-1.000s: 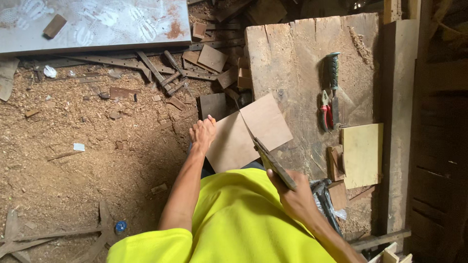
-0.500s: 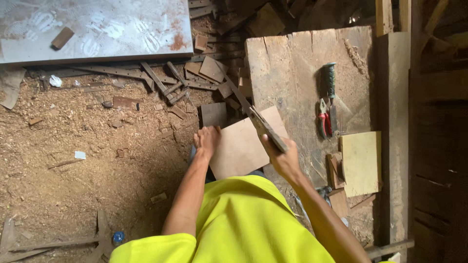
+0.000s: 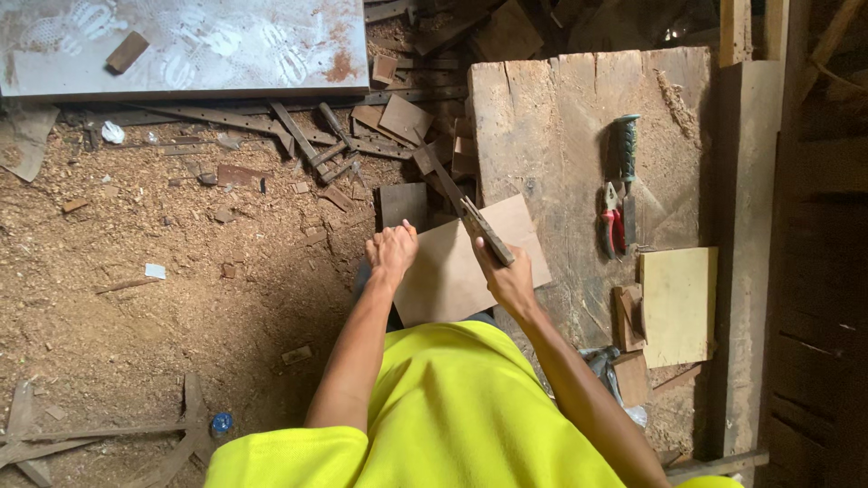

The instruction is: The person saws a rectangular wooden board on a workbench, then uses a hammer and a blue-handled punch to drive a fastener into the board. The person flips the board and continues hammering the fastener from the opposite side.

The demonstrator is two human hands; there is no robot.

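Board [image 3: 452, 271], thin and brown, lies half on the counter [image 3: 561, 136], its left part overhanging the sawdust floor [image 3: 163, 298]. The left hand [image 3: 391, 253] grips its left edge; the right hand [image 3: 508, 282] is closed on a handsaw [image 3: 470, 215] laid across the board's top edge. No finished cut shows, so most sawing looks left. Red pliers [image 3: 612, 221] and a yellowish square panel [image 3: 678, 305] lie to the right; no labels are visible.

Both arms stretched forward, left hand [image 3: 391, 253] fisted with knuckles up, right hand [image 3: 508, 278] clenched in grip
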